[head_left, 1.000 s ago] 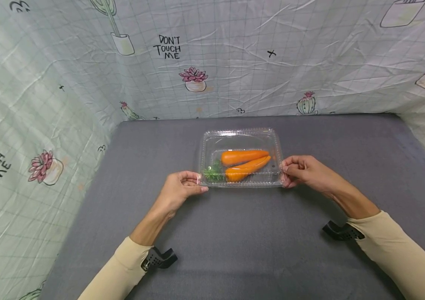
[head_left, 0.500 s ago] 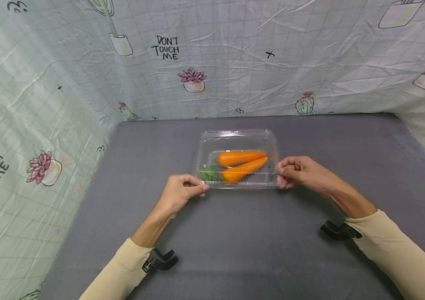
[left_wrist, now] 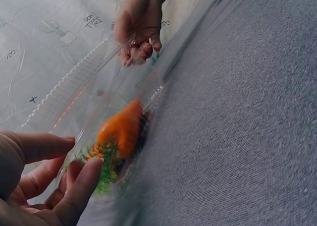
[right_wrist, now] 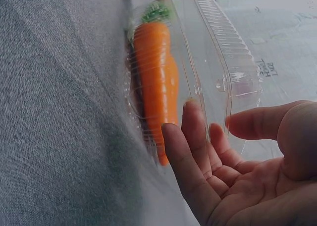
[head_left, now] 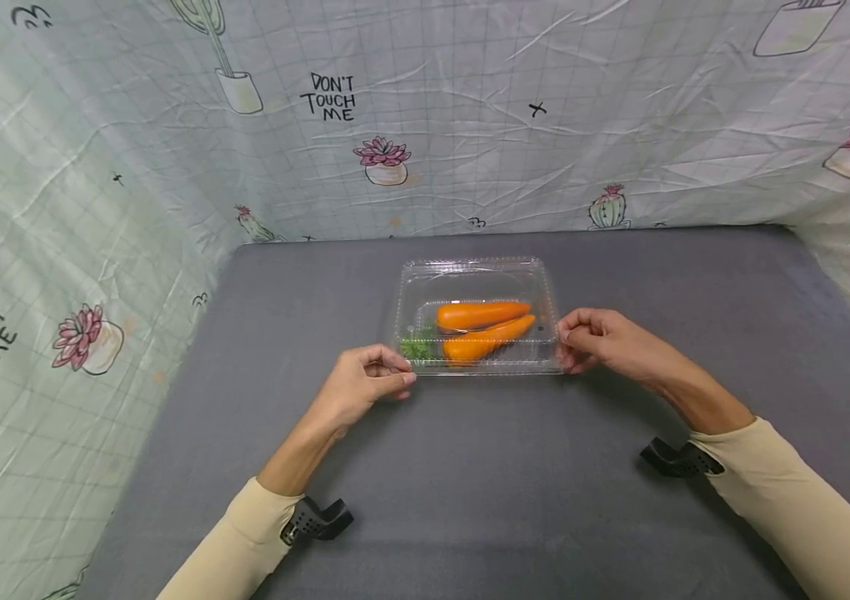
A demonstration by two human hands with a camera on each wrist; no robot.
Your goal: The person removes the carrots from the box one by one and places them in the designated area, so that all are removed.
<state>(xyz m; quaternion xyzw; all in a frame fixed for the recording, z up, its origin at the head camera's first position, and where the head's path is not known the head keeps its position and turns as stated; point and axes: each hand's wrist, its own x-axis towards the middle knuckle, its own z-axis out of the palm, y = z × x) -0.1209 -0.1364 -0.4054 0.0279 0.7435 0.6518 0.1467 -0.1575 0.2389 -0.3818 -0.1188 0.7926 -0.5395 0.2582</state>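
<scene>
From the head view, a clear plastic rectangular box (head_left: pixel 479 265) with a ridged rim sits on the grey, cloth-like desk (head_left: pixel 455 475), its long axis running left to right between the two bare hands. The left hand (head_left: pixel 357 385) is at the near left corner and the right hand (head_left: pixel 612 343) at the right side toward the near corner, so neither is clearly nearer; the box lies right of the left fingers and left of the right ones. Inside, a far orange carrot (head_left: pixel 481 315) and a near orange carrot (head_left: pixel 487 340) lie roughly lengthwise, tips to the right, beside feathery green leaves (head_left: pixel 419 345) at the left end.

From the left wrist, the thumb and forefinger stand narrowly apart, seeming to pinch the box at its corner; the other fingers show behind clear plastic, next to the leaves.

From the right wrist, the fingers are curled about the clear rim, holding it, with two fingertips close to the carrots' tips. Whether the lid is snapped down, I cannot tell.
</scene>
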